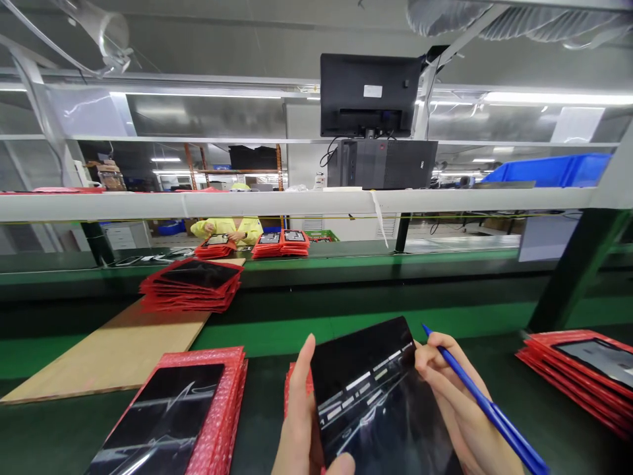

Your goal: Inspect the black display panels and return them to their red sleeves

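A glossy black screen panel (pixel 376 409) is tilted up in front of me, with ceiling lights reflected in it. My left hand (pixel 301 415) grips its left edge, thumb lying on the front. At the panel's right edge, my right hand (pixel 459 396) pinches it near the upper corner. A blue pen (pixel 475 389) is tucked in that same hand, slanting down to the right. Behind the left fingers shows a bit of red bubble wrap (pixel 291 389). To the left lies a stack of red bubble-wrap sleeves (pixel 225 409), topped by another black panel (pixel 165 415).
A wooden board (pixel 113 349) bridges to the far bench, bearing another red stack (pixel 192 285). More red sleeves (pixel 583 376) lie at right beside a green post (pixel 573 277). A white shelf beam (pixel 297 203) crosses ahead. Beyond it, a person in yellow (pixel 252 227) works by red stacks.
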Tool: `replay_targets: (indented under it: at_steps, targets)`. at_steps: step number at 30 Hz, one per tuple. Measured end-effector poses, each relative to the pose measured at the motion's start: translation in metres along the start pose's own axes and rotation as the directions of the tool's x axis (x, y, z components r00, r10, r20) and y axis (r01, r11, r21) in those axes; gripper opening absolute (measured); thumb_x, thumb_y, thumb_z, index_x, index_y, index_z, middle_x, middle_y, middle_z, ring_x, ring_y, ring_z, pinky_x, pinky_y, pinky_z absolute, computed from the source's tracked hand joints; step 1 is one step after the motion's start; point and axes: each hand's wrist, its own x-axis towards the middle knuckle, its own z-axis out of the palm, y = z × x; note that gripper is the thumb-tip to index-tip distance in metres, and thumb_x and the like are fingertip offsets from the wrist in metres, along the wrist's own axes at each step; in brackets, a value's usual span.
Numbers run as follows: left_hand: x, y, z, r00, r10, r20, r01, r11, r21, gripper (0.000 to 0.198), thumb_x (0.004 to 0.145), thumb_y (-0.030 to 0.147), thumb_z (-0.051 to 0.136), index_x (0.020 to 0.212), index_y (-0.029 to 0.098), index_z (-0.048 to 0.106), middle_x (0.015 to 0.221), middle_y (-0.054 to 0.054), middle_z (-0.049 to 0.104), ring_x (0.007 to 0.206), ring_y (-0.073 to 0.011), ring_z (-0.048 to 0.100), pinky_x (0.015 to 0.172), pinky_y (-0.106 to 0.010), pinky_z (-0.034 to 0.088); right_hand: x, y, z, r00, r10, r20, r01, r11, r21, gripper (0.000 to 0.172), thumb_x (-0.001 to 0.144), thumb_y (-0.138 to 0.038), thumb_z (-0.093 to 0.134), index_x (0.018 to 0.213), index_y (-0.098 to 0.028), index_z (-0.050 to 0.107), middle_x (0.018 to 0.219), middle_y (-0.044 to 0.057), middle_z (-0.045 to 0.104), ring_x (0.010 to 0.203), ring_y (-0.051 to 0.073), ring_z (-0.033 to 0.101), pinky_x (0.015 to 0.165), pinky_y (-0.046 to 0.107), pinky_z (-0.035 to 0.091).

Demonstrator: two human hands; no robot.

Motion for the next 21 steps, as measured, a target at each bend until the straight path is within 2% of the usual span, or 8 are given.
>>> replay_targets:
  at_steps: [2, 4, 7, 10, 12, 15, 18, 21]
  targets:
    - [0.005, 0.005, -0.001, 0.998, -0.003, 0.056, 0.011, 0.990, -0.144, 0.095, 0.078, 0.051, 0.060, 0.147, 0.031, -0.001, 0.129, -0.010, 0.059, 0.119, -0.0341, 0.052, 0.101, -0.050, 0.037, 0.000, 0.000, 0.000, 0.999, 0.036, -0.004, -0.036, 0.999, 0.009, 0.027, 0.071, -0.029, 0.076, 0.091, -0.028, 0.056, 0.068, -0.005, 0.058, 0.069, 0.011, 0.052, 0.067, 0.016, 0.046]
    - [0.009, 0.010, -0.002, 0.997, -0.051, 0.055, 0.063, 0.962, -0.264, 0.090, 0.077, 0.050, 0.060, 0.147, 0.033, 0.006, 0.124, -0.008, 0.063, 0.119, -0.0331, 0.053, 0.103, -0.050, 0.035, 0.000, 0.001, -0.002, 0.999, 0.044, 0.001, -0.044, 0.998, 0.036, 0.026, 0.071, -0.029, 0.075, 0.090, -0.028, 0.057, 0.067, -0.005, 0.056, 0.069, 0.010, 0.051, 0.073, 0.016, 0.048]
    - [0.013, 0.019, -0.003, 0.978, -0.207, -0.026, 0.184, 0.914, -0.361, 0.081, 0.079, 0.046, 0.057, 0.147, 0.035, 0.013, 0.114, -0.004, 0.068, 0.114, -0.0290, 0.058, 0.101, -0.047, 0.039, 0.000, 0.003, -0.006, 0.999, 0.045, -0.010, -0.044, 0.992, 0.119, 0.023, 0.072, -0.027, 0.075, 0.086, -0.028, 0.057, 0.066, -0.005, 0.053, 0.082, 0.013, 0.056, 0.096, 0.024, 0.044]
    - [0.017, 0.025, -0.005, 0.941, -0.314, -0.130, 0.256, 0.906, -0.336, 0.076, 0.078, 0.041, 0.058, 0.145, 0.034, 0.022, 0.117, -0.001, 0.067, 0.118, -0.0254, 0.055, 0.104, -0.041, 0.038, 0.001, 0.004, -0.007, 0.994, 0.088, -0.071, -0.072, 0.976, 0.205, 0.020, 0.068, -0.023, 0.075, 0.078, -0.027, 0.057, 0.064, -0.004, 0.049, 0.104, 0.019, 0.055, 0.113, 0.039, 0.029]
    - [0.020, 0.025, -0.007, 0.935, -0.301, -0.188, 0.239, 0.925, -0.294, 0.067, 0.078, 0.034, 0.057, 0.141, 0.035, 0.035, 0.129, 0.004, 0.059, 0.129, -0.0222, 0.044, 0.109, -0.036, 0.031, 0.002, 0.002, -0.006, 0.980, 0.144, -0.141, -0.100, 0.956, 0.276, 0.022, 0.064, -0.022, 0.076, 0.076, -0.026, 0.059, 0.063, -0.004, 0.048, 0.105, 0.021, 0.055, 0.116, 0.046, 0.021]
    - [0.024, 0.021, -0.007, 0.943, -0.243, -0.225, 0.176, 0.943, -0.282, 0.052, 0.082, 0.029, 0.050, 0.133, 0.035, 0.046, 0.144, 0.010, 0.043, 0.137, -0.0196, 0.030, 0.114, -0.033, 0.020, 0.005, -0.001, -0.002, 0.951, 0.216, -0.222, -0.117, 0.914, 0.388, 0.023, 0.058, -0.019, 0.076, 0.074, -0.026, 0.062, 0.058, -0.006, 0.046, 0.089, 0.019, 0.060, 0.118, 0.047, 0.019]
    - [0.027, 0.016, -0.009, 0.956, -0.217, -0.198, 0.148, 0.938, -0.312, 0.049, 0.084, 0.027, 0.049, 0.133, 0.034, 0.047, 0.148, 0.009, 0.038, 0.139, -0.0205, 0.026, 0.116, -0.035, 0.016, 0.010, -0.002, 0.000, 0.921, 0.304, -0.244, -0.160, 0.865, 0.475, 0.025, 0.054, -0.013, 0.072, 0.072, -0.025, 0.060, 0.057, -0.008, 0.047, 0.083, 0.018, 0.062, 0.119, 0.042, 0.018]
    - [0.028, 0.012, -0.011, 0.955, -0.242, -0.172, 0.171, 0.922, -0.348, 0.047, 0.087, 0.028, 0.050, 0.133, 0.036, 0.047, 0.146, 0.009, 0.040, 0.140, -0.0196, 0.023, 0.116, -0.035, 0.010, 0.014, 0.002, -0.002, 0.903, 0.367, -0.224, -0.200, 0.819, 0.537, 0.027, 0.054, -0.010, 0.069, 0.074, -0.026, 0.058, 0.061, -0.007, 0.051, 0.084, 0.017, 0.063, 0.120, 0.039, 0.016]
